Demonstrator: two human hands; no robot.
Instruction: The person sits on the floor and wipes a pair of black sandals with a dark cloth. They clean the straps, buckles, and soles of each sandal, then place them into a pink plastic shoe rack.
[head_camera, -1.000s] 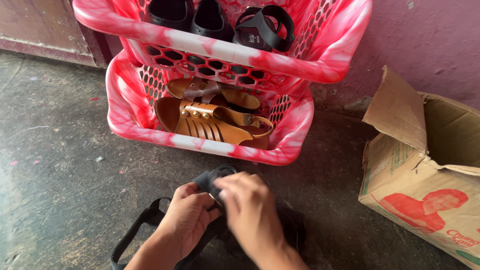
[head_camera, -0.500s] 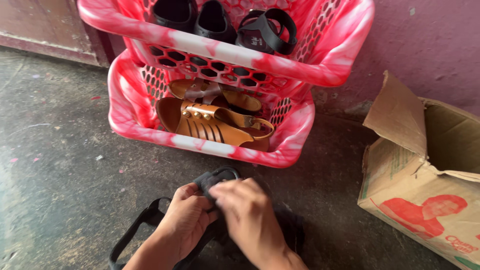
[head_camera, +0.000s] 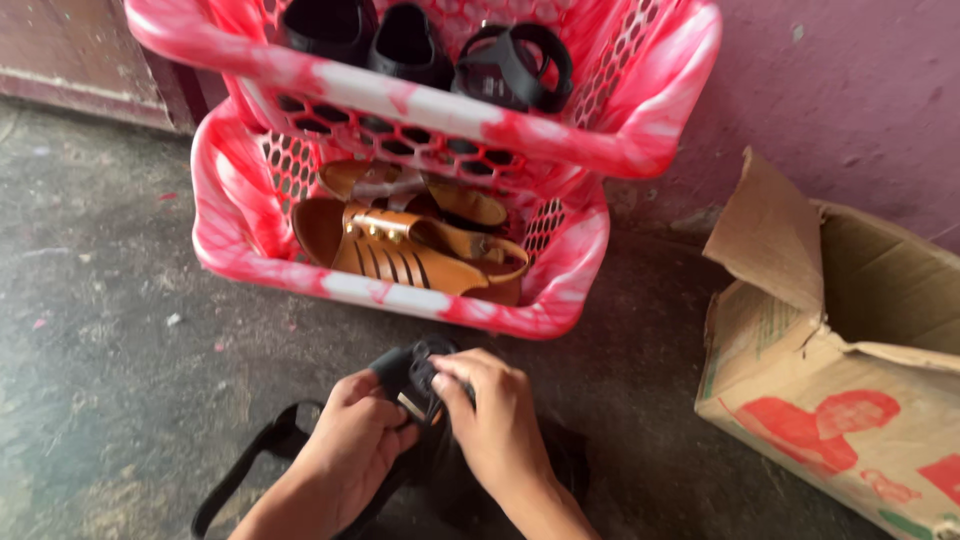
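Observation:
A black strappy sandal (head_camera: 412, 375) is held low in the middle of the head view, over the dark concrete floor. My left hand (head_camera: 345, 450) grips its strap from the left. My right hand (head_camera: 495, 425) pinches the strap near a small buckle from the right. A loose black strap loop (head_camera: 245, 465) hangs down to the left of my left wrist. Just beyond my hands stands a red and white plastic rack; its lower basket (head_camera: 400, 295) holds tan sandals (head_camera: 415, 250) and its upper basket (head_camera: 470, 115) holds black shoes (head_camera: 420, 45).
An open brown cardboard box (head_camera: 830, 390) with a red print and a raised flap stands at the right. A pink wall (head_camera: 850, 90) runs behind it. A dark wooden door base (head_camera: 70, 70) is at the upper left.
The view has shifted, so the rack and the box sit further left. My right hand has moved back from over the strap and now pinches it at the buckle.

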